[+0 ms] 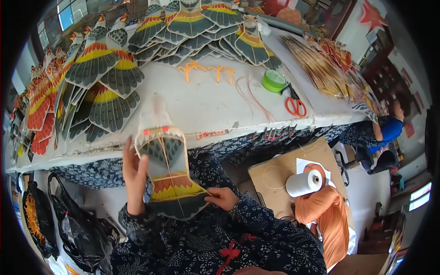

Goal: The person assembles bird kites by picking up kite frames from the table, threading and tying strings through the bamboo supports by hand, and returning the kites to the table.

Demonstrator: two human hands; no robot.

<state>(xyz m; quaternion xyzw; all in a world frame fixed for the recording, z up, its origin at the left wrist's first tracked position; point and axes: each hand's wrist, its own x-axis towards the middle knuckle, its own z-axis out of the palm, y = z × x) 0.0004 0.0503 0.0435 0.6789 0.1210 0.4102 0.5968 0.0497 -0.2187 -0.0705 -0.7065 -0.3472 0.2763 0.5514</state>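
A bird-shaped kite piece [170,183] with a thin stick frame is tilted in front of me at the table's edge. It has grey, red and yellow bands and a dark tail end. My right hand [222,199] pinches its lower right edge between thumb and fingers. Along the upper left side stands my left hand [135,176], fingers stretched up and thumb apart, close to the frame. Whether the thumb touches the frame, I cannot tell. Two orange claw-shaped pieces [192,68] lie on the white tabletop [201,101] beyond the kite piece.
Stacks of painted bird kites [110,75] line the table's left and back. Rightward lie pink threads [251,96], green tape [274,80], red-handled scissors [295,107] and thin sticks [316,68]. A white thread spool [304,183] and orange yarn [327,220] rest lower right. Another person [389,133] sits far right.
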